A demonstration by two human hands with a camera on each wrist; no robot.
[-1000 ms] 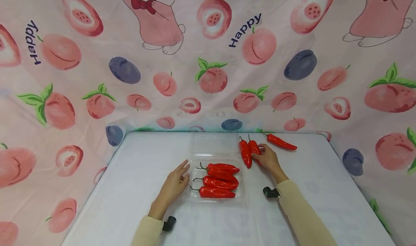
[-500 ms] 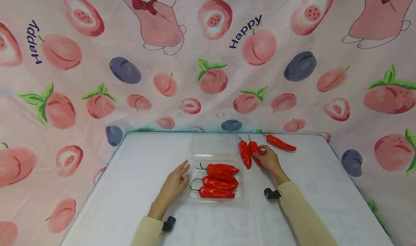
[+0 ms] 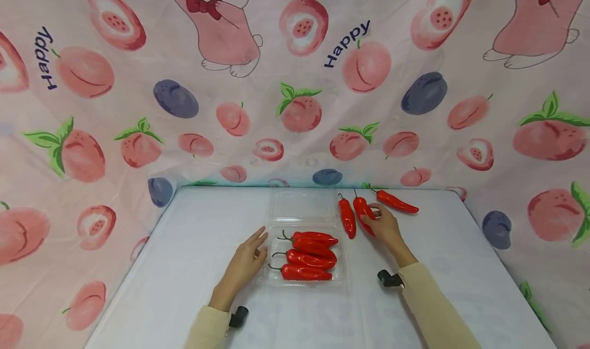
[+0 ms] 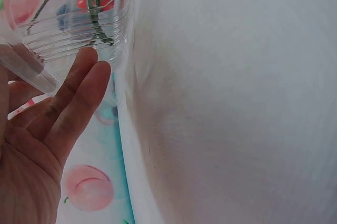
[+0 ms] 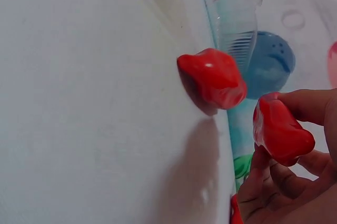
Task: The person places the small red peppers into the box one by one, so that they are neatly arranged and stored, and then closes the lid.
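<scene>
In the head view, a clear plastic clamshell box (image 3: 342, 277) lies with its lid (image 3: 304, 205) folded back. Several red chili peppers (image 3: 306, 273) rest crosswise in its base, stems to the left. My left hand (image 3: 245, 263) is at the box's left side, its fingers mostly straight; in the left wrist view the fingertips (image 4: 97, 71) touch the ribbed wall. Right of the box, my right hand (image 3: 384, 226) pinches a red chili pepper (image 3: 363, 209) between thumb and fingers. Another chili pepper (image 3: 347, 217) lies on the table just left of it.
One more chili pepper (image 3: 397, 202) lies near the table's back edge, right of my right hand. A white cloth covers the table (image 3: 193, 226). Behind it hangs a pink fruit-print curtain (image 3: 258, 93). Dark wrist cameras (image 3: 389, 278) sit at both cuffs.
My right hand has shifted slightly right with the pinched pepper, widening the gap to the pepper beside it. The left hand and box stay put.
</scene>
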